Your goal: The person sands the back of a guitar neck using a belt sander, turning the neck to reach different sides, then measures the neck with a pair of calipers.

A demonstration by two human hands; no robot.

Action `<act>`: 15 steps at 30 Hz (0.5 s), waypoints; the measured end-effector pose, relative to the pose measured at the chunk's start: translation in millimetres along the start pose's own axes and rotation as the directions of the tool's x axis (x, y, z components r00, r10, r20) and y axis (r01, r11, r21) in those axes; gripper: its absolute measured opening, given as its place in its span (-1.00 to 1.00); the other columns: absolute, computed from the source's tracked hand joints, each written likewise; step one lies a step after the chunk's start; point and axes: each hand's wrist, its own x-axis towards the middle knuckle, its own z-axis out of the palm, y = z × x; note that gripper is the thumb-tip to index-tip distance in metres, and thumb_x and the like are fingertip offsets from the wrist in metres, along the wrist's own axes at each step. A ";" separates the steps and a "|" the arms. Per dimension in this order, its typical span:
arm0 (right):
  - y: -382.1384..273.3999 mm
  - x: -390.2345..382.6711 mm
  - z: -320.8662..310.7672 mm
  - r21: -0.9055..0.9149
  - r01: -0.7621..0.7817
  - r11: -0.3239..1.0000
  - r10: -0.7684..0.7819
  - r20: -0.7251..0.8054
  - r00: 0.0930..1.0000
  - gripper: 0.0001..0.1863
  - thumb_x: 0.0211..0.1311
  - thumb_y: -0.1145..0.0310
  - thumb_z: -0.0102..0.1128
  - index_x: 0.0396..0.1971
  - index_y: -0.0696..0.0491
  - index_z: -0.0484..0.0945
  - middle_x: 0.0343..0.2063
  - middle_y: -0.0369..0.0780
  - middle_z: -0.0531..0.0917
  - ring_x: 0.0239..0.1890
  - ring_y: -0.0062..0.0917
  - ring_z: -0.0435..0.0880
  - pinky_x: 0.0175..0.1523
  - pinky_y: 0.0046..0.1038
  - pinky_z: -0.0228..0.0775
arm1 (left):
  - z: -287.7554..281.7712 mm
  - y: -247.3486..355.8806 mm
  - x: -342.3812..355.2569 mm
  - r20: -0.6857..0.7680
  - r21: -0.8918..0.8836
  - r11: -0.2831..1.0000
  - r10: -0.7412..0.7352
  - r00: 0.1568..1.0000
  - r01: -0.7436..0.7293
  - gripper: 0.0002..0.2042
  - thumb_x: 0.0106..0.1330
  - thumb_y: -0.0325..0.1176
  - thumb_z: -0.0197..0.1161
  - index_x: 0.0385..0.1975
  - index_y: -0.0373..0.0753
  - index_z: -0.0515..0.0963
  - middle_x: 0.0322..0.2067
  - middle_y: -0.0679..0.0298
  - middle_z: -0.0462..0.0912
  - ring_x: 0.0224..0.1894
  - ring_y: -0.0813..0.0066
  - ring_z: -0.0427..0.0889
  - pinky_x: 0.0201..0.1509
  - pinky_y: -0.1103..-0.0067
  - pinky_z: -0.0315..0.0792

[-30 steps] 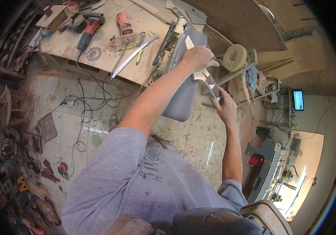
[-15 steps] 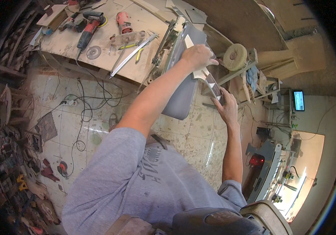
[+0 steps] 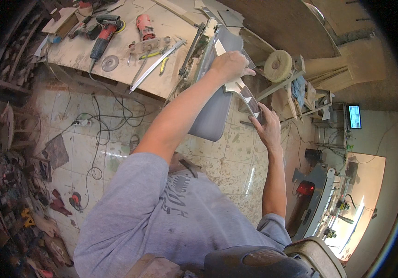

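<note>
A long, narrow piece of pale wood [image 3: 233, 86] lies against the grey abrasive belt [image 3: 213, 116] of a belt sander. Its nearer part is dark with white triangular shapes, and its exact kind I cannot make out. My left hand [image 3: 229, 67] is closed over the pale part, pressing it to the belt, with the pointed far tip showing beyond the knuckles. Around the dark near end, my right hand [image 3: 268, 126] is wrapped with the thumb on top. The belt extends below the piece toward me, and part of the wood is hidden under my left hand.
Left of the sander, a dusty workbench [image 3: 162, 83] bears a red-and-black angle grinder [image 3: 104, 37], a red power tool [image 3: 145, 27], a sanding disc [image 3: 110, 63] and pliers [image 3: 163, 66]. A round buffing wheel [image 3: 277, 65] stands right. Cables [image 3: 101, 118] cross the tiled floor.
Both hands and the wooden piece have shifted slightly left along the belt. My grip looks the same, and the tools on the bench stay where they were.
</note>
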 end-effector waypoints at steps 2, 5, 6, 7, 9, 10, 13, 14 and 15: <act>-1.2 0.1 0.2 0.001 0.008 1.000 -0.008 -0.024 1.000 -0.40 0.20 0.12 0.49 0.18 0.09 0.60 -0.13 -0.05 0.72 -0.08 -0.15 0.64 0.14 -0.17 0.43 | 1.5 -1.8 -0.3 -0.021 0.010 1.000 0.026 0.999 -0.026 -0.51 0.37 0.14 0.28 -0.37 -0.27 0.74 -0.25 0.07 0.73 -0.03 0.05 0.70 0.07 0.19 0.58; -2.3 -0.9 1.4 0.006 -0.010 1.000 0.010 -0.033 0.999 -0.40 0.19 0.13 0.50 0.18 0.09 0.60 -0.13 -0.05 0.72 -0.09 -0.15 0.64 0.14 -0.18 0.43 | 0.8 -2.2 0.0 -0.018 0.033 0.998 0.047 0.999 -0.046 -0.51 0.37 0.13 0.28 -0.38 -0.27 0.74 -0.25 0.07 0.74 -0.04 0.05 0.70 0.07 0.20 0.58; -2.1 -1.5 2.1 0.009 -0.020 1.000 0.020 -0.032 0.999 -0.40 0.19 0.13 0.50 0.18 0.08 0.60 -0.13 -0.05 0.72 -0.09 -0.15 0.64 0.14 -0.18 0.43 | 0.4 -2.5 0.4 -0.012 0.043 0.998 0.051 0.999 -0.050 -0.51 0.37 0.13 0.28 -0.38 -0.27 0.74 -0.25 0.08 0.74 -0.04 0.05 0.70 0.06 0.20 0.58; -0.8 -2.0 3.3 0.001 -0.013 1.000 0.013 -0.037 0.999 -0.40 0.19 0.15 0.50 0.20 0.08 0.59 -0.13 -0.05 0.71 -0.08 -0.15 0.64 0.14 -0.19 0.44 | 0.1 -2.6 0.6 -0.008 0.035 0.998 0.049 0.999 -0.048 -0.51 0.37 0.13 0.28 -0.38 -0.27 0.74 -0.25 0.08 0.74 -0.04 0.05 0.70 0.06 0.20 0.58; 2.6 -5.0 5.0 -0.012 -0.005 1.000 0.004 -0.051 0.999 -0.39 0.19 0.19 0.50 0.23 0.06 0.58 -0.13 -0.06 0.70 -0.06 -0.16 0.65 0.14 -0.21 0.45 | 1.8 -1.8 1.7 0.003 0.020 0.999 0.050 0.999 -0.050 -0.51 0.37 0.13 0.28 -0.39 -0.27 0.73 -0.25 0.09 0.74 -0.04 0.06 0.70 0.06 0.20 0.58; 2.4 -5.3 4.7 -0.004 0.003 1.000 -0.003 -0.068 0.998 -0.39 0.18 0.18 0.51 0.22 0.07 0.58 -0.15 -0.05 0.70 -0.08 -0.15 0.64 0.13 -0.19 0.44 | 2.9 -2.1 3.2 -0.014 0.025 0.998 0.065 0.998 -0.064 -0.51 0.37 0.13 0.28 -0.39 -0.27 0.74 -0.25 0.08 0.74 -0.04 0.06 0.70 0.06 0.21 0.58; 0.8 -5.4 5.9 0.011 0.013 1.000 -0.012 -0.090 0.996 -0.39 0.17 0.17 0.52 0.20 0.07 0.59 -0.21 -0.04 0.69 -0.11 -0.12 0.62 0.12 -0.17 0.42 | 5.8 -5.8 4.5 -0.028 0.021 0.998 0.062 0.998 -0.061 -0.51 0.37 0.12 0.28 -0.38 -0.27 0.74 -0.26 0.08 0.74 -0.05 0.06 0.70 0.05 0.22 0.58; 0.4 -4.7 6.2 0.009 0.006 1.000 -0.006 -0.088 0.996 -0.38 0.17 0.16 0.52 0.21 0.07 0.58 -0.21 -0.04 0.68 -0.11 -0.12 0.61 0.12 -0.17 0.41 | 1.2 -3.5 4.6 -0.008 0.010 0.999 0.039 0.999 -0.039 -0.51 0.37 0.12 0.28 -0.38 -0.28 0.74 -0.26 0.08 0.73 -0.06 0.06 0.70 0.05 0.22 0.58; 0.3 -4.2 6.0 0.008 0.000 1.000 0.001 -0.086 0.996 -0.38 0.16 0.16 0.52 0.21 0.07 0.58 -0.22 -0.04 0.68 -0.11 -0.12 0.61 0.12 -0.16 0.41 | -2.3 -1.9 4.5 0.012 -0.001 1.000 0.016 1.000 -0.016 -0.51 0.37 0.12 0.28 -0.37 -0.28 0.74 -0.26 0.07 0.73 -0.06 0.06 0.70 0.04 0.23 0.59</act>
